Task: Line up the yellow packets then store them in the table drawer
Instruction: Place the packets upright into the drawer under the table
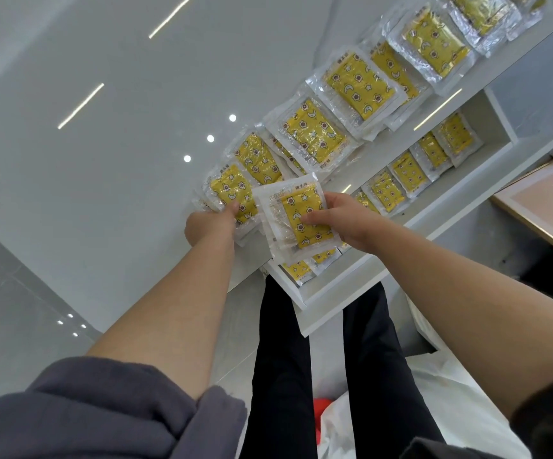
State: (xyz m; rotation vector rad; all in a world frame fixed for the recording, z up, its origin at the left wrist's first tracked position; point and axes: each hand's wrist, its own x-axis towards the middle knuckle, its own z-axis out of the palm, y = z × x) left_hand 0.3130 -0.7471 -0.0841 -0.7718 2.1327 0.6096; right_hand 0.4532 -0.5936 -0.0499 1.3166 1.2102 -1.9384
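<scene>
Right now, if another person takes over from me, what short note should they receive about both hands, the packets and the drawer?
Left hand: on the near end of the table row of yellow packets. Its fingers are hidden, so the grip is unclear.
Right hand: holds one packet, thumb on top, at the table edge.
Drawer: open, with a row of packets already inside.
Done: packets lined up overlapping on the table, and some are stored.
Left: store the held one, then the table row, then probably close the drawer.

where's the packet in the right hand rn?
Head view, centre: packet pinched in the right hand, over the open drawer's near end, right of the row's nearest packet.
</scene>
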